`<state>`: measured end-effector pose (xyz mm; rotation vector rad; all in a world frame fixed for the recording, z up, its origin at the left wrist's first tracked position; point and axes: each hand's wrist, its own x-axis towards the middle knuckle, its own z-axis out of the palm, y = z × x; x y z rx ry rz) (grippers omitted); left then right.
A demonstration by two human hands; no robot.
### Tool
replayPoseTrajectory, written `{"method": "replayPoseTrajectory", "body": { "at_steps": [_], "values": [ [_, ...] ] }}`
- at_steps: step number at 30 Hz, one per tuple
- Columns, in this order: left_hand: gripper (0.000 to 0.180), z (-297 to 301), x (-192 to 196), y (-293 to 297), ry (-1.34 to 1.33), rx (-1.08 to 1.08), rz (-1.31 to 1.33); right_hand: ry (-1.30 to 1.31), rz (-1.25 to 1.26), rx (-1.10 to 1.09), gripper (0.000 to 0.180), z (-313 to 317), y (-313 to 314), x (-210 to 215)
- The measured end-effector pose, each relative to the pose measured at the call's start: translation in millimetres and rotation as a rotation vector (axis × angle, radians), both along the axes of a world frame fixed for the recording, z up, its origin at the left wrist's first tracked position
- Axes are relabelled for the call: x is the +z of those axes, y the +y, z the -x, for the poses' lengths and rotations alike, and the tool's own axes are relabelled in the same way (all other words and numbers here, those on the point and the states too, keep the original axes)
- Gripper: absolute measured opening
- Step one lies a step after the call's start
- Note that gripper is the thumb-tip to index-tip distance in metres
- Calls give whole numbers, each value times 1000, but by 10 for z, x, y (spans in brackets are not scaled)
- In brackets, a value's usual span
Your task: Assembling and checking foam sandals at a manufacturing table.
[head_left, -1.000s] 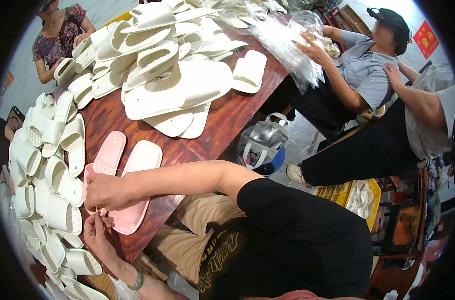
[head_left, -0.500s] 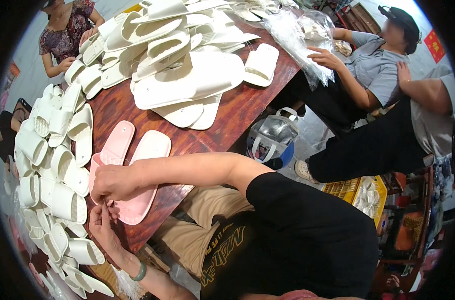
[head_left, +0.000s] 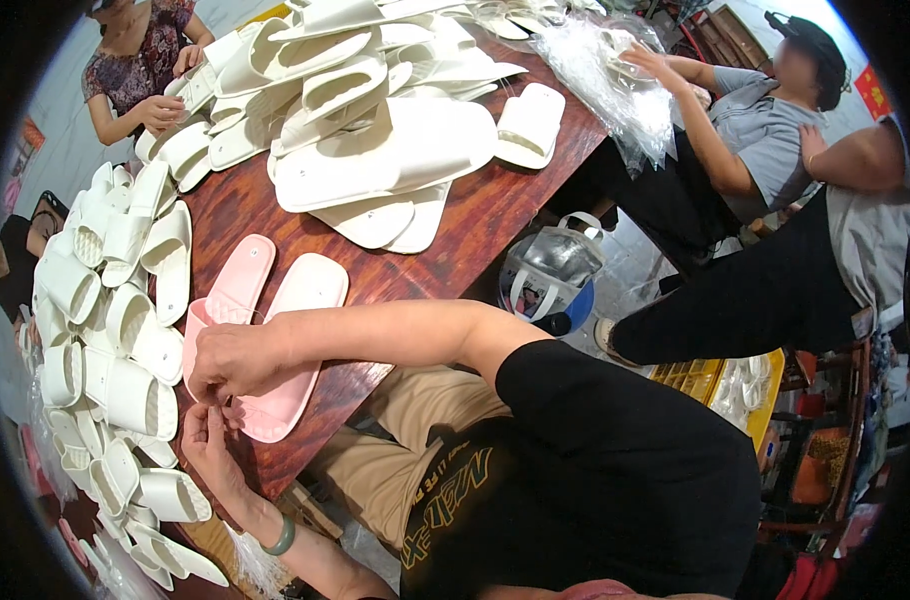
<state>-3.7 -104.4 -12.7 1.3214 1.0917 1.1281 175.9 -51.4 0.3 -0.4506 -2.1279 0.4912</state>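
Two pink slippers lie side by side on the wooden table in front of me, a left one and a right one. My right hand reaches across over their near part, its fingers bent down and pinched. Just below it, my left hand comes up at the table's edge with thumb and fingertips pressed together. The two sets of fingertips nearly meet beside the left slipper. A thin pale strand shows by that slipper's strap; whatever sits between my fingers is too small to make out.
White slippers crowd the table's left side, and a tall heap of white slippers stands at the far middle. One person works at far left, another handles clear plastic bags. A yellow crate and bag-topped blue bucket stand right.
My hands stay at the pink slippers with only slight finger movement. At the far right, the co-worker's hand has risen over the plastic bags. The view has shifted a little.
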Motion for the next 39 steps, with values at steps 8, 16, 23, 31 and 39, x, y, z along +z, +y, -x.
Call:
{"method": "replayPoseTrajectory", "body": {
  "at_steps": [8, 16, 23, 31, 39],
  "values": [
    [11, 2, 0, 20, 19, -1, -2, 24, -126, -128, 3, 1, -16, 9],
    [11, 60, -11, 36, -10, -47, -13, -88, -42, -46, 4, 28, -7, -3],
    [9, -17, -24, -2, -57, -73, 30, -150, 58, 46, 9, 3, -2, -46],
    [18, -22, 3, 19, 17, 99, 11, 82, 213, -43, 14, 86, 213, -134],
    [21, 130, -193, 45, -18, -110, -18, 514, 490, -134, 14, 71, 401, -316]
  ]
}}
